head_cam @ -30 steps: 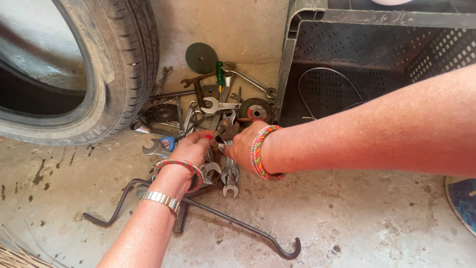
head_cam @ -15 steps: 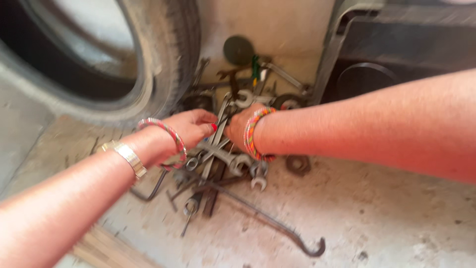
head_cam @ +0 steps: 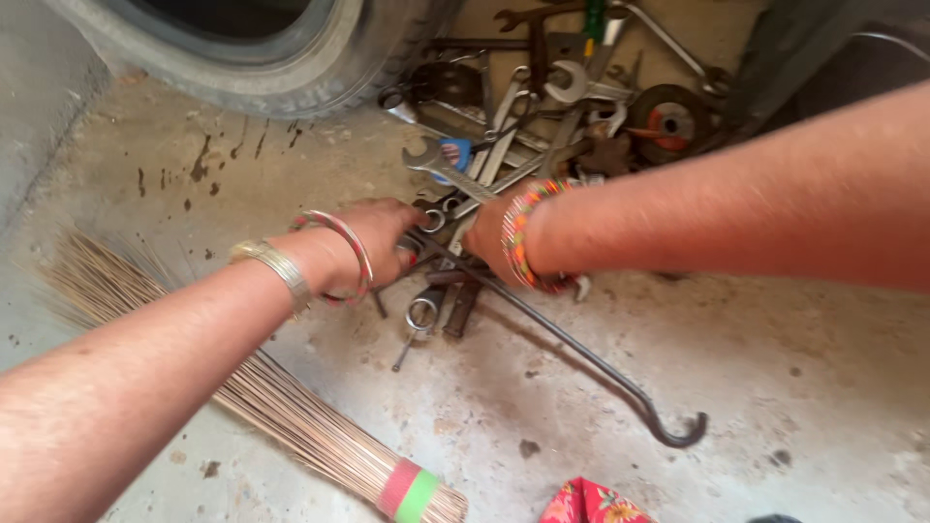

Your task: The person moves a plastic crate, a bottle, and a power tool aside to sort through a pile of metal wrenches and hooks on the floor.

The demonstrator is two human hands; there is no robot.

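Observation:
Both my hands reach into a heap of steel wrenches [head_cam: 504, 126] on the concrete floor. My left hand [head_cam: 387, 235], with a striped bangle and a metal watch band on the wrist, curls over several wrenches at the heap's near edge. My right hand [head_cam: 487, 242], wearing a beaded bracelet, is closed on the same bundle just to the right. The two hands almost touch. An open-ended wrench [head_cam: 438, 163] with a blue patch lies just beyond them. A long bent iron rod [head_cam: 581, 353] with a hooked end runs from under my hands toward the lower right.
A car tyre [head_cam: 291, 58] leans at the top left. A dark plastic crate [head_cam: 804, 39] stands at the top right, with a grinding disc [head_cam: 668, 121] in front of it. A stick broom [head_cam: 291, 416] lies at the lower left. Red floral cloth [head_cam: 591, 504] shows at the bottom edge.
The view has swung down and left, bringing the broom in. Both hands have drawn nearer along the floor, still closed on the wrenches, and my left arm now reaches in from the left.

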